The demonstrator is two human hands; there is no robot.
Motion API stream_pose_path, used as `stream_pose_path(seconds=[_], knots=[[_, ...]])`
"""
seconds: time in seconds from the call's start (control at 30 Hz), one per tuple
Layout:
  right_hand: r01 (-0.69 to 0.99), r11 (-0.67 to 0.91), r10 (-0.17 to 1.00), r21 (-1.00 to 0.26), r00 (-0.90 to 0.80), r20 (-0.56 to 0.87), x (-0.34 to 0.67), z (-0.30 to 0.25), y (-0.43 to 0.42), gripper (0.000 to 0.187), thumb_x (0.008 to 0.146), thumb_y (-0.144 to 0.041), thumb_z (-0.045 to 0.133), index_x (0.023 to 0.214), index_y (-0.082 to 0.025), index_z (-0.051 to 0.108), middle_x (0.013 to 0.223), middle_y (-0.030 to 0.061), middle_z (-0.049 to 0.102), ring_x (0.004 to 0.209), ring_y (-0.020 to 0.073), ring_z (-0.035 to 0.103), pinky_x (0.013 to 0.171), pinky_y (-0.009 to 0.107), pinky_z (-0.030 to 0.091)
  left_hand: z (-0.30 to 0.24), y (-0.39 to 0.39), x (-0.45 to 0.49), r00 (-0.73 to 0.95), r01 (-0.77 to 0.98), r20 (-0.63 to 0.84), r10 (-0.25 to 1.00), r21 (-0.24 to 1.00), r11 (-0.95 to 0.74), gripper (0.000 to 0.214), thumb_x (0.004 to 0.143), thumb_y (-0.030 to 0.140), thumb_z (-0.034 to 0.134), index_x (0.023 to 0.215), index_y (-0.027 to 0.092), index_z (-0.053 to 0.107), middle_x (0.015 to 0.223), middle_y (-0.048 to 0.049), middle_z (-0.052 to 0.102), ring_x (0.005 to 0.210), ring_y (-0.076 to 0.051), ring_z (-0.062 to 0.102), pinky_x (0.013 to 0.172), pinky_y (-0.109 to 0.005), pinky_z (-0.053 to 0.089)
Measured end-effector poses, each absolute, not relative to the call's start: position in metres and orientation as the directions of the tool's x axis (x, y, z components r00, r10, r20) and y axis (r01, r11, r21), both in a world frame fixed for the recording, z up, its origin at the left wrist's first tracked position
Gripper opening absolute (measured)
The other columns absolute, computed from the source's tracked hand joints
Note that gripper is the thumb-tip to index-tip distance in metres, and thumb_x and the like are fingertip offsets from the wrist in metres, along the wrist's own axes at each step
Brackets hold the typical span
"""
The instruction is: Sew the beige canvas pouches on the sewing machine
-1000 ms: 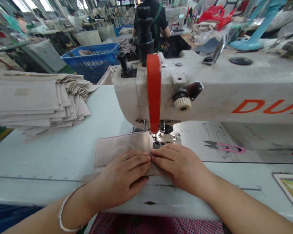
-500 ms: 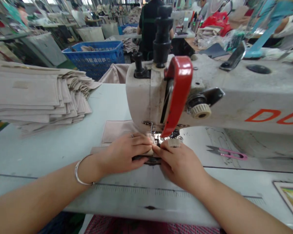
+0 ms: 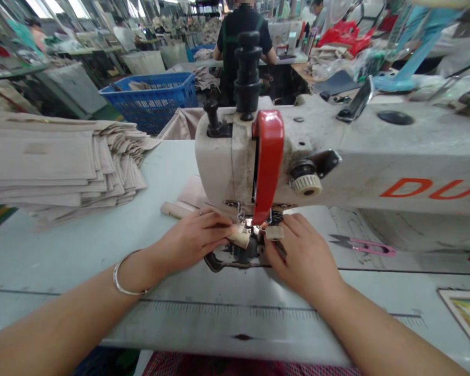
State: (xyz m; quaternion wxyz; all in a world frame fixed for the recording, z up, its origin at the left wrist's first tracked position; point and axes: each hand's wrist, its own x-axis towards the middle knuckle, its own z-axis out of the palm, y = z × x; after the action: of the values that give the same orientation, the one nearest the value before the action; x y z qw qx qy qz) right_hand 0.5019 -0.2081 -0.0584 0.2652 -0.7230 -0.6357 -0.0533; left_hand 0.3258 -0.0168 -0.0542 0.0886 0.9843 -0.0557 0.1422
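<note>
My left hand (image 3: 196, 237) is closed on a folded beige fabric piece (image 3: 239, 239), whose near end lies by the needle area of the sewing machine (image 3: 219, 162). More of this fabric stretches out behind my fingers to the left. My right hand (image 3: 303, 256) is curled at the right side of the presser foot (image 3: 253, 228). A small beige block (image 3: 274, 233) sits at its fingertips; whether it is on the finger or the machine I cannot tell. What those fingers grip, if anything, is hidden. The red lever (image 3: 268, 162) hangs just above both hands.
Pink-handled thread snips (image 3: 366, 244) lie on the machine bed at right. A stack of beige fabric pieces (image 3: 58, 162) is on the table's left. Behind stand a blue basket (image 3: 152, 99) and a person in dark clothes (image 3: 243, 31). A printed ruler (image 3: 227, 309) runs along the front.
The fabric has swung to a slant, its near end turned toward me. My hands have moved apart, uncovering the dark parts below the needle. The view has shifted slightly.
</note>
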Motion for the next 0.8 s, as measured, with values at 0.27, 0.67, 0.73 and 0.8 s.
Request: stream_pose_path(seconds=[0.27, 0.67, 0.73, 0.8], knots=[[0.958, -0.061, 0.906, -0.281, 0.172, 0.387, 0.5, -0.059, -0.208, 0.024, 0.095, -0.031, 0.055, 0.078, -0.017, 0.063, 0.075, 0.0073, 0.062, 0.08, 0.0234, 0.055, 0.072, 0.036, 0.044, -0.064, -0.051, 0.329, 0.919, -0.002, 0.374, 0.126, 0.323, -0.946, 0.017, 0.096, 0.022, 0.057, 0.11, 0.019, 0.067, 0.112, -0.0045, 0.072, 0.104, -0.018, 0.066, 0.095, -0.037, 0.053], [0.899, 0.125, 0.889, -0.419, 0.086, 0.45, 0.49, -0.074, -0.203, 0.018, 0.094, -0.013, 0.057, 0.103, -0.016, 0.072, 0.1, 0.0095, 0.071, 0.094, 0.023, 0.064, 0.083, 0.037, 0.052, -0.064, -0.051, 0.34, 0.891, -0.052, 0.442, 0.101, 0.319, -0.946, 0.014, 0.096, 0.018, 0.056, 0.104, 0.019, 0.068, 0.105, -0.0033, 0.074, 0.101, -0.018, 0.068, 0.093, -0.035, 0.053], [0.911, 0.111, 0.886, -0.398, 0.091, 0.454, 0.491, -0.074, -0.201, 0.019, 0.094, -0.012, 0.055, 0.102, -0.016, 0.072, 0.1, 0.0096, 0.071, 0.093, 0.023, 0.064, 0.082, 0.037, 0.053, -0.064, -0.048, 0.344, 0.889, -0.046, 0.445, 0.106, 0.319, -0.947, 0.015, 0.097, 0.018, 0.055, 0.102, 0.019, 0.069, 0.104, -0.0034, 0.074, 0.099, -0.018, 0.068, 0.093, -0.035, 0.054], [0.924, 0.091, 0.885, -0.371, 0.096, 0.455, 0.492, -0.074, -0.199, 0.02, 0.095, -0.013, 0.054, 0.102, -0.016, 0.072, 0.099, 0.0096, 0.071, 0.091, 0.0235, 0.063, 0.079, 0.038, 0.053, -0.064, -0.045, 0.347, 0.889, -0.033, 0.445, 0.113, 0.308, -0.951, 0.015, 0.097, 0.018, 0.055, 0.099, 0.018, 0.07, 0.103, -0.0036, 0.074, 0.097, -0.019, 0.068, 0.091, -0.036, 0.054]])
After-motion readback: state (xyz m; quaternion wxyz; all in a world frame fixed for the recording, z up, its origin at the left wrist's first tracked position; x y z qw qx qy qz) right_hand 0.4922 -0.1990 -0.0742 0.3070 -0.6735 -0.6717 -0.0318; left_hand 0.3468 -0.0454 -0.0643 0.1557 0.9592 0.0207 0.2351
